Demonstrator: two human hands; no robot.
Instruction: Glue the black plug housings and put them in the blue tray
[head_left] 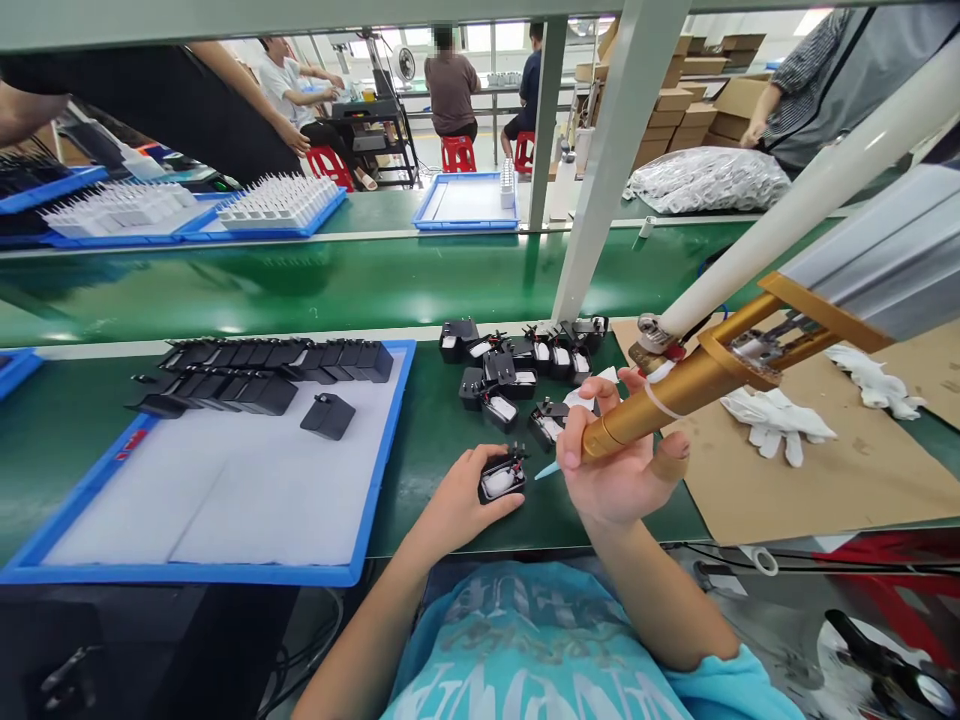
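Observation:
My left hand is closed around a small black plastic housing on the green bench, its open side up with a white part and thin wires showing. In my right hand is a gold-coloured glue dispensing gun, gripped near its lower end. Its pale blue nozzle points down-left, close beside the housing; whether it touches cannot be told. Behind both hands lies a loose group of similar black housings, several with white parts inside. To the left, a blue-rimmed tray bears rows of black housings and a single one apart.
White gloves lie on cardboard at right. A slanting metal post rises behind the housings. Beyond the green belt stand trays of white parts and a plastic-wrapped bundle. Other people work across the bench.

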